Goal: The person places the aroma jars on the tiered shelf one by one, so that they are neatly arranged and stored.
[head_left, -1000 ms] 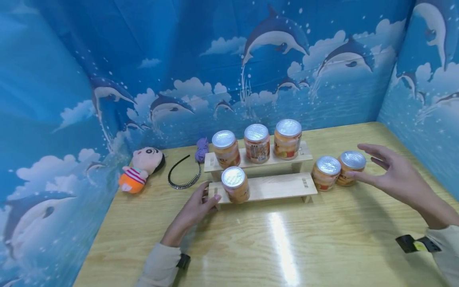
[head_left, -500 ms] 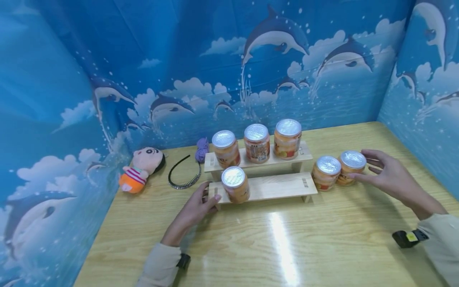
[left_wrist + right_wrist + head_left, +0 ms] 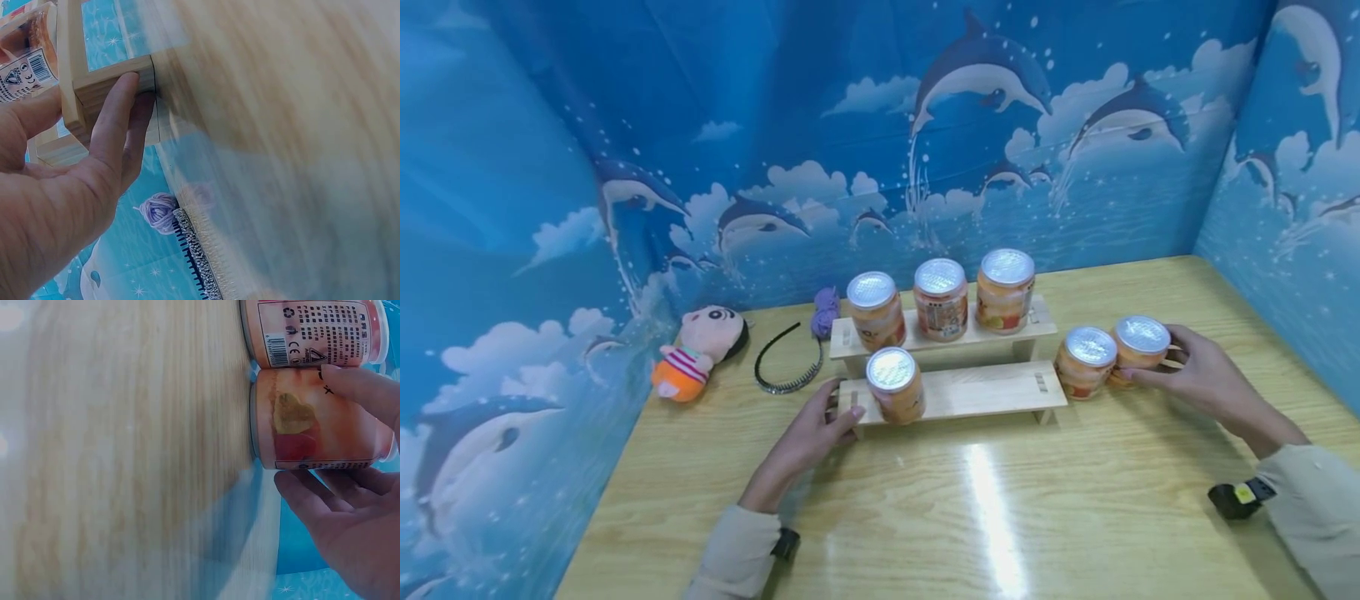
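My left hand (image 3: 805, 435) holds the left end of the front wooden step (image 3: 981, 390); in the left wrist view its fingers lie along the step's end leg (image 3: 112, 81). On that step, close to my left thumb, stands one orange-labelled can (image 3: 897, 387) with a silver lid. At the right, my right hand (image 3: 1213, 383) has thumb and fingers on opposite sides of an upright can (image 3: 1141, 337). The right wrist view shows the thumb on this can's label (image 3: 297, 422) and the fingertips against its other side. A second can (image 3: 1086, 362) stands beside it, seemingly touching.
Behind, a higher wooden step (image 3: 951, 333) bears three similar cans (image 3: 942, 300). Left of the steps lie purple yarn (image 3: 825, 313), a black toothed headband (image 3: 787, 385) and a plush doll (image 3: 700, 352). Dolphin-printed blue sheeting (image 3: 820, 125) encloses the wooden table (image 3: 917, 517).
My right hand has moved left and its fingers have closed in around the rightmost can. The left hand keeps its place on the front step. The head view has shifted slightly.
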### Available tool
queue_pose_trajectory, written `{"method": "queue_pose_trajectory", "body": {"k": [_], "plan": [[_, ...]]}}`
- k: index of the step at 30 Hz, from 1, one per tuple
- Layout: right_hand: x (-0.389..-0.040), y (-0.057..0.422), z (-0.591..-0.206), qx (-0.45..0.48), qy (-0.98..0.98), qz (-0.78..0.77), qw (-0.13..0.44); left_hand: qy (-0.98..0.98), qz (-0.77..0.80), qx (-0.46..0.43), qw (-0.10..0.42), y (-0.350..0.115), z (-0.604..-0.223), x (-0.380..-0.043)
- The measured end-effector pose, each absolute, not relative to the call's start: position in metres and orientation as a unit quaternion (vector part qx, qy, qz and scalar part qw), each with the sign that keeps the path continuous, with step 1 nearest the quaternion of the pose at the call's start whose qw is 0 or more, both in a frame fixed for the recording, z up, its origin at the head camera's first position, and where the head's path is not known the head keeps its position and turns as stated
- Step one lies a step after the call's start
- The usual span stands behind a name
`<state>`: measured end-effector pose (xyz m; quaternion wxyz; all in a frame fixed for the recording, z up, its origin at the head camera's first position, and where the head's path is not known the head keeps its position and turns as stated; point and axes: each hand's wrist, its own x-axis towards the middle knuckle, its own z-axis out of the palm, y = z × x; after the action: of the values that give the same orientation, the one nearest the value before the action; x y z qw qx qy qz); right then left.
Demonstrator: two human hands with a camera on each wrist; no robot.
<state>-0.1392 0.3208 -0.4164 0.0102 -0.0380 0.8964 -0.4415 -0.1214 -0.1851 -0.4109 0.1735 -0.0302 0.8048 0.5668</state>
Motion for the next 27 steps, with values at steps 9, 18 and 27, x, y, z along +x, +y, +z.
{"method": "queue_pose_trajectory", "body": {"k": [9,18,27], "plan": [[-0.132,0.324,-0.419,-0.039,0.904,-0.425,-0.008,0.805,0.567,-0.026,0.172,-0.185,-0.411,-0.12],[-0.111,0.32,-0.418,-0.027,0.912,-0.409,-0.011,0.805,0.567,-0.028,0.169,-0.185,-0.411,-0.12],[-0.092,0.317,-0.418,-0.037,0.907,-0.419,-0.021,0.805,0.568,-0.021,0.168,-0.185,-0.411,-0.12]]}}
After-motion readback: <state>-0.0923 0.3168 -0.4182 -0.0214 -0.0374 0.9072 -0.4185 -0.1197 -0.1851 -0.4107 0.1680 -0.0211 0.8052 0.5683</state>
